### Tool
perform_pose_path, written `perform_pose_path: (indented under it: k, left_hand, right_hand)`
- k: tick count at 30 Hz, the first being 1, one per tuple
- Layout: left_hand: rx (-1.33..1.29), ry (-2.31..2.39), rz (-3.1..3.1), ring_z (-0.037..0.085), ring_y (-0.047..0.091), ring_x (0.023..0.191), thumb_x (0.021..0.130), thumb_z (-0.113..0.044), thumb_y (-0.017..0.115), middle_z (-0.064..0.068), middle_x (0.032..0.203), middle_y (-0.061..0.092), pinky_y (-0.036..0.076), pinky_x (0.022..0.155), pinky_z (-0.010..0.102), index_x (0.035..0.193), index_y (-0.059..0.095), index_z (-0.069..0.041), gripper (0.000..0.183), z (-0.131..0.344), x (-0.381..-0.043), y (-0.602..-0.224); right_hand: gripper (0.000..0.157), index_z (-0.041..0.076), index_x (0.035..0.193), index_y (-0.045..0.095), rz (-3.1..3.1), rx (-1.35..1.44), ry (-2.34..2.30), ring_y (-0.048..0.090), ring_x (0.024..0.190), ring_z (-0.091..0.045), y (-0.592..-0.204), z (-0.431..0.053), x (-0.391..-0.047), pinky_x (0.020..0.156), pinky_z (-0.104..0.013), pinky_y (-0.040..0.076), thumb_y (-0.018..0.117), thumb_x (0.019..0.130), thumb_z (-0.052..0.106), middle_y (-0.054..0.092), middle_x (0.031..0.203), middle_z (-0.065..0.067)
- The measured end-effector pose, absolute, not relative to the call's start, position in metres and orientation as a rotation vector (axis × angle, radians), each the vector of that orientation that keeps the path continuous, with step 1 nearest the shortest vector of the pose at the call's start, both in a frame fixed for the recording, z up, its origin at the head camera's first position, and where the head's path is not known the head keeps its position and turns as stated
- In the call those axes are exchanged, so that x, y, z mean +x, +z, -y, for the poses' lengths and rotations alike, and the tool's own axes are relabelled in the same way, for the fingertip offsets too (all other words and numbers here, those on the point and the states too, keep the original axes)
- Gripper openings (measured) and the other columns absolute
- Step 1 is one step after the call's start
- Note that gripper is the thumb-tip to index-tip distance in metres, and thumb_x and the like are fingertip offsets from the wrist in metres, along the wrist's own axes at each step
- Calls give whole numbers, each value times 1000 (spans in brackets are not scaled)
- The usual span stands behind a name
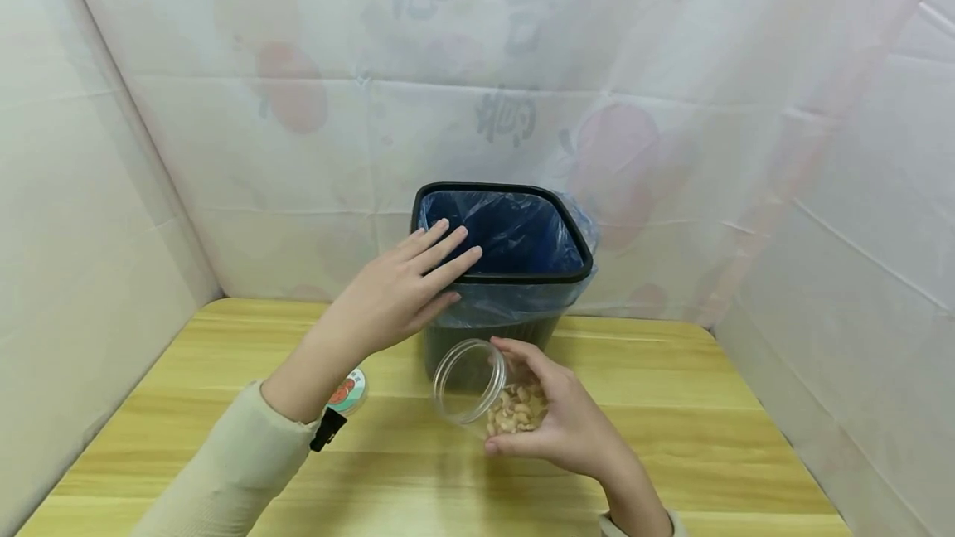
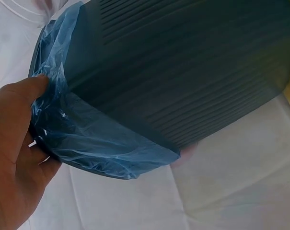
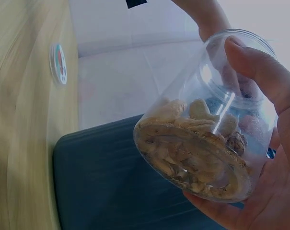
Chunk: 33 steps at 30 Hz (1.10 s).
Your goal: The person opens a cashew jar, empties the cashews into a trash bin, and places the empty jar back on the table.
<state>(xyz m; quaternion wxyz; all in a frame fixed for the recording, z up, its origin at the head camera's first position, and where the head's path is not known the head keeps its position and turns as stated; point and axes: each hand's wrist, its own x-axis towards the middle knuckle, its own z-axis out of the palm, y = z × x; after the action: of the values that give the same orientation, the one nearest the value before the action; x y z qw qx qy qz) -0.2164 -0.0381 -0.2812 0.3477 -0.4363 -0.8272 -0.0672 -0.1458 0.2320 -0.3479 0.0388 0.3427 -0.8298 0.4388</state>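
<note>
A trash can (image 1: 477, 355) lined with a thin blue bag (image 1: 522, 230) stands on the table. My left hand (image 1: 399, 288) is at its near left rim. In the left wrist view, the thumb (image 2: 32, 88) lies on the bag outside and the fingers pass over the rim, their tips hidden. In front of the can, my right hand (image 1: 570, 417) grips a clear plastic jar (image 1: 470, 379) without its lid, tilted with its mouth toward the left. Cashews (image 1: 515, 410) lie inside; the right wrist view shows them over the jar's base, with one darker, wrinkled piece (image 3: 237, 142).
A round lid (image 1: 348, 392) with a printed label lies on the wooden table (image 1: 403, 471), partly behind the left forearm. Pale printed cloth (image 1: 313, 164) encloses the table at the back and sides. A black strap end (image 1: 328, 429) hangs from the left sleeve.
</note>
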Motion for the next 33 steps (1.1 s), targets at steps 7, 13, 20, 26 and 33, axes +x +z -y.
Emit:
perform_pose_path:
  k: [7, 13, 20, 26, 33]
  left_hand:
    - [-1145, -208, 2167, 33, 39, 144, 100, -32, 62, 12, 151, 48, 33, 117, 47, 148, 49, -10, 54, 36, -217, -284]
    - [-1124, -213, 2136, 33, 44, 141, 99, -22, 63, 13, 148, 52, 35, 116, 46, 143, 54, -11, 46, 39, -215, -287]
    - [-1107, -248, 2089, 32, 46, 139, 96, -17, 68, 12, 145, 55, 36, 115, 45, 140, 58, -11, 45, 39, -215, -290]
    - [-1085, -253, 2116, 31, 44, 141, 97, -18, 67, 12, 145, 55, 38, 114, 48, 142, 56, -12, 46, 36, -212, -292]
    - [-1069, -283, 2118, 31, 40, 143, 96, -17, 68, 13, 149, 50, 37, 114, 52, 142, 55, -12, 48, 35, -211, -297]
  right_hand:
    - [97, 26, 151, 40, 2563, 1002, 1334, 63, 113, -17, -339, -246, -148, 91, -36, 55, 92, 70, 36, 63, 132, -2]
    - [97, 31, 151, 39, 2602, 956, 1224, 63, 112, -13, -323, -264, -151, 91, -37, 55, 92, 69, 38, 63, 132, 1]
    - [98, 36, 151, 37, 2663, 844, 1128, 64, 106, -15, -306, -292, -152, 81, -32, 57, 92, 70, 36, 61, 133, 4]
    - [97, 28, 150, 41, 2610, 850, 1108, 65, 100, -15, -290, -312, -154, 74, -29, 58, 93, 69, 21, 63, 134, -5]
    - [100, 22, 148, 46, 2497, 852, 986, 66, 96, -8, -268, -320, -160, 74, -25, 57, 96, 62, 12, 67, 127, 0]
